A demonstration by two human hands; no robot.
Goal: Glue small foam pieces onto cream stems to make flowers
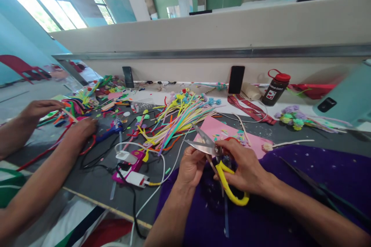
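My right hand point(243, 168) is closed on the yellow-handled scissors point(232, 193), whose blades stand apart and point up and left. My left hand point(191, 166) is just left of the blades, its fingers pinched round a thin light-coloured stem point(211, 163) that passes by the scissors. A pink sheet point(208, 125) with small coloured clippings lies behind my hands. Left of it spreads a large bundle of coloured pipe-cleaner stems point(176, 125). A purple cloth point(261, 216) lies beneath my hands.
Another person's hands point(82, 129) work at the left. Nearby are a blue glue gun point(108, 133), a magenta power strip point(127, 171) and loose cables. A dark bottle point(275, 88), a phone point(236, 80) and fluffy flowers point(294, 117) stand or lie behind; dark scissors point(313, 185) lie right.
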